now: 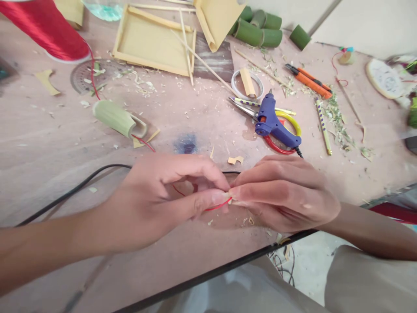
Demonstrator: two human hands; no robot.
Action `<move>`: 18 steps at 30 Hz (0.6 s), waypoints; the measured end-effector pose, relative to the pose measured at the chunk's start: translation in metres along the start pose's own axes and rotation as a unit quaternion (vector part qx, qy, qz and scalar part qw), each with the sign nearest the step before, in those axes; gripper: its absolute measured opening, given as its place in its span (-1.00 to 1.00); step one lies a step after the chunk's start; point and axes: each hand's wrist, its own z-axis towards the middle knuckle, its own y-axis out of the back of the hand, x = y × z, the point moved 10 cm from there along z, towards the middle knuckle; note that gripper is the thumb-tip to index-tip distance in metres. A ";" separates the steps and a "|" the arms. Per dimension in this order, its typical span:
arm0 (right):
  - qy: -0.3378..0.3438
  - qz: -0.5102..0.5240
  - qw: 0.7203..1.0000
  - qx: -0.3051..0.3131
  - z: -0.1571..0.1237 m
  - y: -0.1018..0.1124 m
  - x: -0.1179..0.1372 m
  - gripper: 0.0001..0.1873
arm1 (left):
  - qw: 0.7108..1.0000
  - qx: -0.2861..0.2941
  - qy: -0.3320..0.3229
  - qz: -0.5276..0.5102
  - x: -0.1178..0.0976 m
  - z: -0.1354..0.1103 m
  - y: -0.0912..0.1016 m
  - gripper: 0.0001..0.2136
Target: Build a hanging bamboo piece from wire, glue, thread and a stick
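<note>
- Head view: shavings and scraps litter the table (208,126) ahead of you, with a spool (48,28) at the far left and a protractor (78,80) lying just beside it.
- Farther back lie a shallow yellow tray (153,67) with thin sticks (187,48) across its right end, and green bamboo pieces (249,32) stacked close together.
- Just past your right hand (283,191), a purple glue gun (273,121) rests over the scissors (295,121); an orange cutter (314,82) and a dotted pencil (322,126) lie farther right.
- A black cable (65,195) crosses the table and passes behind your left hand (156,195).
- The red thread (218,206) runs from the spool over the protractor to a pale bamboo tube (112,117), drops from sight there, shows at its lower right end, then reaches your hands.
- At your fingertips it slants left to right, rising slightly toward a pale sliver (237,203) that is mostly hidden.
- The tube lies on its side, open end facing lower right.
- Your left thumb and index finger arch into a ring, tips pinching at the thread.
- Your right fingers are bunched, palm down, tips pinching the sliver; both hands meet above the near edge.
</note>
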 end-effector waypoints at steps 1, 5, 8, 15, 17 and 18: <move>0.011 -0.013 1.000 0.008 0.000 -0.001 0.003 -0.86 | 1.000 0.004 -0.005 0.003 0.000 -0.001 -0.001 -0.88; 0.057 -0.060 0.997 0.007 0.000 -0.001 0.013 -0.87 | 1.000 0.003 -0.018 -0.011 -0.004 -0.004 -0.005 -0.89; 0.062 -0.087 0.994 -0.007 0.001 0.000 0.015 -0.92 | 0.999 -0.006 -0.004 -0.035 -0.005 -0.005 -0.009 -0.90; 0.037 -0.074 0.996 0.014 0.001 -0.005 0.006 -0.93 | 0.999 0.018 0.002 -0.027 0.003 -0.002 -0.007 -0.87; 0.012 -0.081 0.995 0.055 0.007 -0.002 -0.004 -0.82 | 0.999 0.007 -0.028 0.042 -0.001 0.000 0.002 -0.86; -0.013 -0.106 0.992 0.074 0.010 0.003 -0.012 -0.78 | 0.993 -0.011 -0.057 0.101 -0.006 0.000 0.008 -0.87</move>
